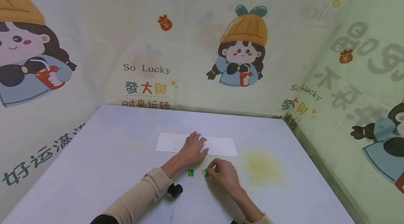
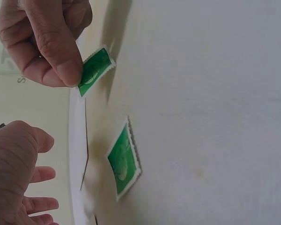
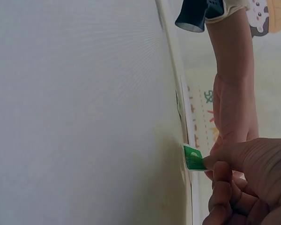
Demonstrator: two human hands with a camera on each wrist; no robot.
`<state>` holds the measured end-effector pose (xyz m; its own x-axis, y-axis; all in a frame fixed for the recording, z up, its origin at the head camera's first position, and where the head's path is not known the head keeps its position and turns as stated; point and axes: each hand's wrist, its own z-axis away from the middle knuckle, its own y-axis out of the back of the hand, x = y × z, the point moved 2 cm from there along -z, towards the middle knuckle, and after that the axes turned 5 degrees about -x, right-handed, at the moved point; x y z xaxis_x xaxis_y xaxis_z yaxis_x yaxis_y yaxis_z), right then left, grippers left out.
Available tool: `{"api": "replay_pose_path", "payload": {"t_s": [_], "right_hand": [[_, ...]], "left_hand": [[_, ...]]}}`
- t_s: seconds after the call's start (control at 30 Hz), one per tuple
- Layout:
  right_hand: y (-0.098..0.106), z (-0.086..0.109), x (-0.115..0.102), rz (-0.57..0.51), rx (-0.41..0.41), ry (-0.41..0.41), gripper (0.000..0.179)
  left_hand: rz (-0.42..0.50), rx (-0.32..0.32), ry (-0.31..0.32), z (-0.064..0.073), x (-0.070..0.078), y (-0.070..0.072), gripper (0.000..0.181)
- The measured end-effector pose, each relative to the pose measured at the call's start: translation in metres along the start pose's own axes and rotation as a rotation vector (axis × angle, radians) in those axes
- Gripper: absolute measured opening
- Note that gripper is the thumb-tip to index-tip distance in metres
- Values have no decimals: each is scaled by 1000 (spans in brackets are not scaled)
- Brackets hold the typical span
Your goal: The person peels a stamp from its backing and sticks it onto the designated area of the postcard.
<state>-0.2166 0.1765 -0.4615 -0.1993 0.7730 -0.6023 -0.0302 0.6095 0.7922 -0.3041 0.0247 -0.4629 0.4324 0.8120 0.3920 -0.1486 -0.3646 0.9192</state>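
My right hand pinches a green postage stamp with scalloped white edges between thumb and forefinger. In the left wrist view that stamp is tilted and raised off the table. A second green stamp lies flat on the table to its left. Farther back, my left hand reaches over the near edges of two white paper rectangles, the left one and the right one, which resemble envelopes. Its fingers are spread and relaxed; whether they press on the paper I cannot tell.
The white table reaches back to a printed cloth backdrop. A yellowish stain marks the tabletop right of my right hand. A black wrist-camera piece hangs under the left sleeve.
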Motion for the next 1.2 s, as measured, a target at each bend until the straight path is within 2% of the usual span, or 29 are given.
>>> {"api": "replay_pose_path", "payload": {"t_s": [0.2,0.47,0.63,0.83,1.03,1.2], "right_hand": [[4,4,1,-76,24,30,6],[9,12,-5,-158,74,49,7],[13,19,-12,-145,127,73,9],[15,29,-21,-125,180,109,8],[18,36,-29,-63,284,207,10],[21,39,-33,-7,365,296,12]], "left_hand": [[45,56,-53,8,2,7,46],[135,117,-94,30,4,12,43],[184,166,-126,45,10,20,41],[235,231,-132,66,20,32,39],[287,279,-111,84,26,39,35],[353,285,-69,97,27,40,34]]}}
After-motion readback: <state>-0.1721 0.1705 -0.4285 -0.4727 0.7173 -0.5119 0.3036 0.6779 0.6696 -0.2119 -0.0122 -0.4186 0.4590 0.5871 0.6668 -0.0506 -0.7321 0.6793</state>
